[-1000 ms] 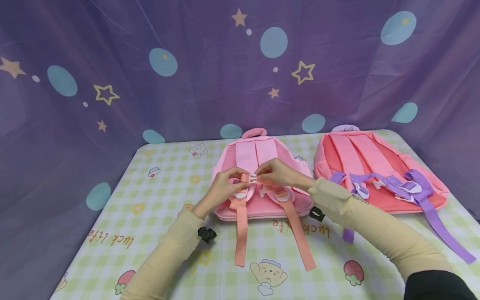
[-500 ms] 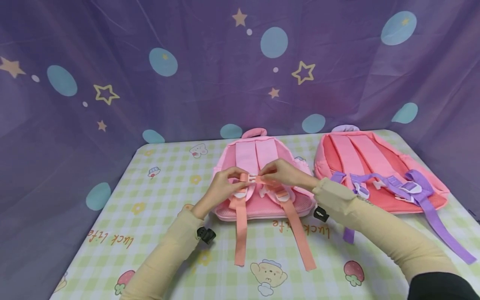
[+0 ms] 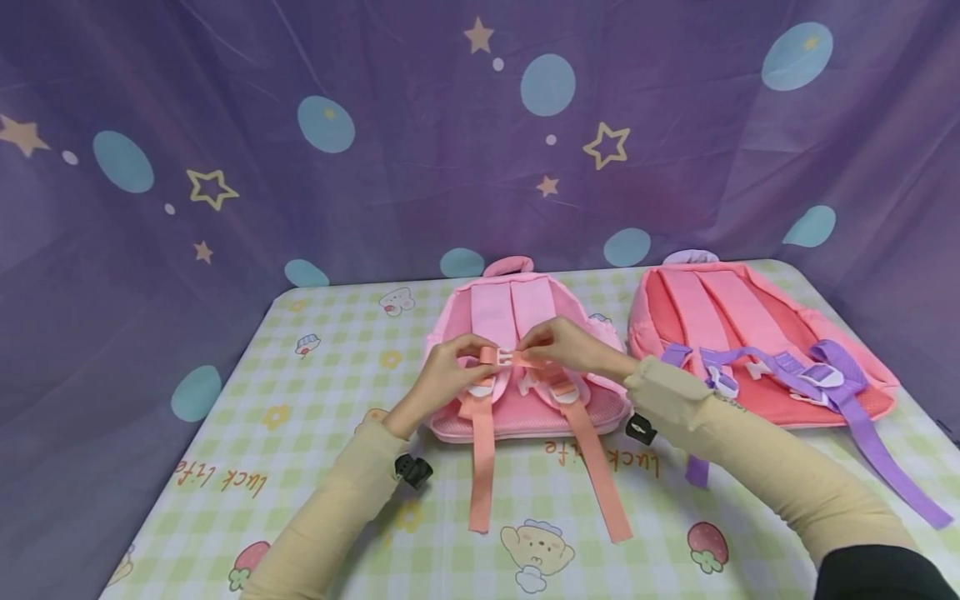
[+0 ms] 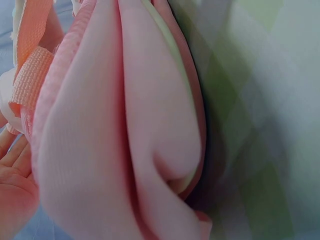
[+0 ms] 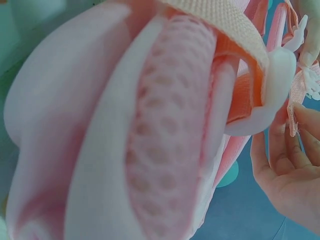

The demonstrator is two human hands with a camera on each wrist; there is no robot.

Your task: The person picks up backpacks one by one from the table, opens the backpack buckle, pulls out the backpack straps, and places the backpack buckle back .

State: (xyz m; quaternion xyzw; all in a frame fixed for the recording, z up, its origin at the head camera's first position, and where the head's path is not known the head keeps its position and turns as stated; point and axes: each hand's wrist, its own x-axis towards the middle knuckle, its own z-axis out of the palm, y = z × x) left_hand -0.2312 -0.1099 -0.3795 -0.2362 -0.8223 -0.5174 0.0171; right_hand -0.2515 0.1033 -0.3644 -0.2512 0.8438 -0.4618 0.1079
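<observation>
A light pink backpack [image 3: 517,421] lies on the table with its shoulder straps facing up. Over its middle is a small white side-release buckle [image 3: 505,357] on an orange strap. My left hand [image 3: 444,371] pinches the strap on the buckle's left side. With thumb and fingers, my right hand [image 3: 566,343] pinches the orange strap just right of the buckle. The two buckle halves meet; whether they are fully locked is too small to tell. In the right wrist view, the right hand [image 5: 290,172] shows behind a white strap adjuster [image 5: 281,82]. Pink fabric [image 4: 85,145] fills much of the left wrist view.
A coral-pink backpack [image 3: 757,333] with purple straps [image 3: 873,446] lies to the right, close to my right forearm. Two loose orange strap ends [image 3: 482,483] hang toward me over the checked tablecloth [image 3: 337,375]. A purple curtain [image 3: 420,167] stands behind the table.
My right hand has shifted slightly right along the orange strap, away from the buckle, in the first half second. The left hand and both backpacks stay nearly still.
</observation>
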